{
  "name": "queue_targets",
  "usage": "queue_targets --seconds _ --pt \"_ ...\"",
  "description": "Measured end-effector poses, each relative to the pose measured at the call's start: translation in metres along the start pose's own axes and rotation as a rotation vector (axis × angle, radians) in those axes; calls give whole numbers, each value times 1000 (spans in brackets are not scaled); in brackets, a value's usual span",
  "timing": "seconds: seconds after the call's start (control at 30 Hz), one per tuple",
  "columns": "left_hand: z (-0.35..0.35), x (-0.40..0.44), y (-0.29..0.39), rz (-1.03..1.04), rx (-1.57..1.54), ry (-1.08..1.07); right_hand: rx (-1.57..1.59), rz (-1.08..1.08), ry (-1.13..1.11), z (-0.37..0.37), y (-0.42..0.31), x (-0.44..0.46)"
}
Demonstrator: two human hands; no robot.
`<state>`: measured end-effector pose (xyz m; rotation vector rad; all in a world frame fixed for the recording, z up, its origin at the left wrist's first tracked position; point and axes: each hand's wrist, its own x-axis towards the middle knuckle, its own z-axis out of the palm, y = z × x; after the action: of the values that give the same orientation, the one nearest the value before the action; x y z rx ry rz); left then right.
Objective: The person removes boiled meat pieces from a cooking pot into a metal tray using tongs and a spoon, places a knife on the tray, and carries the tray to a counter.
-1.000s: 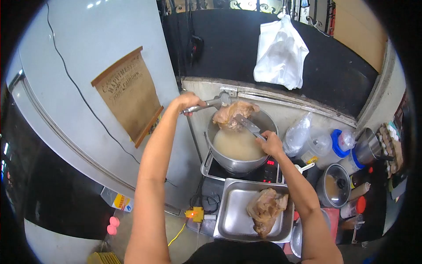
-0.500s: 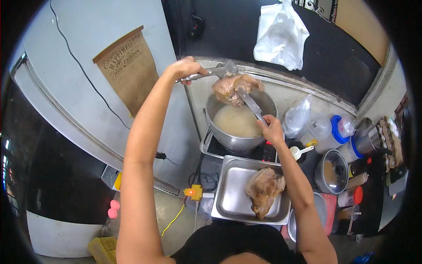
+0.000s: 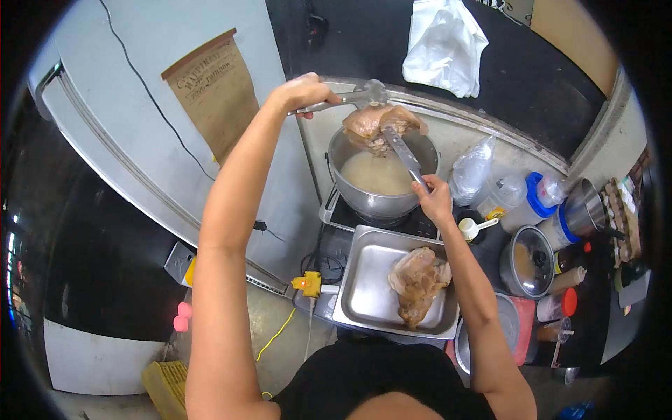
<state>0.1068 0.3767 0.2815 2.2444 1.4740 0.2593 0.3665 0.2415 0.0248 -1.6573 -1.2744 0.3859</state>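
Note:
My left hand is closed round the handle of a metal utensil, whose far end is at the top of a large piece of cooked meat. My right hand grips metal tongs by the lower end, their tip against the meat's front. The meat hangs above a big metal pot of cloudy liquid. Another piece of cooked meat lies in the right half of a rectangular steel tray in front of the pot.
The pot stands on an electric cooker. To its right are a clear plastic bag, lidded containers, a white scoop and a glass-lidded pot. A refrigerator stands at left; a white bag hangs behind.
The view has tilted downward, so the pot and tray sit higher in it. Both hands keep their holds, and the meat has moved slightly right over the pot.

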Motion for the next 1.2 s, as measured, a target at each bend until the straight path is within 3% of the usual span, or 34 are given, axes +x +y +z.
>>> queue_targets --seconds 0.43,0.53,0.9,1.0,1.2 --pt "15 -50 23 1 38 2 36 -49 -25 -38 -2 -40" --pt "19 -81 32 101 13 14 77 -71 -32 -60 -14 -63" --pt "68 -195 36 121 -141 5 189 -13 -209 -127 -10 -161" --pt "91 -215 24 270 -198 104 132 -44 -188 -137 -14 -174" --pt "101 -242 34 131 -266 94 236 -19 -203 -141 -7 -198"
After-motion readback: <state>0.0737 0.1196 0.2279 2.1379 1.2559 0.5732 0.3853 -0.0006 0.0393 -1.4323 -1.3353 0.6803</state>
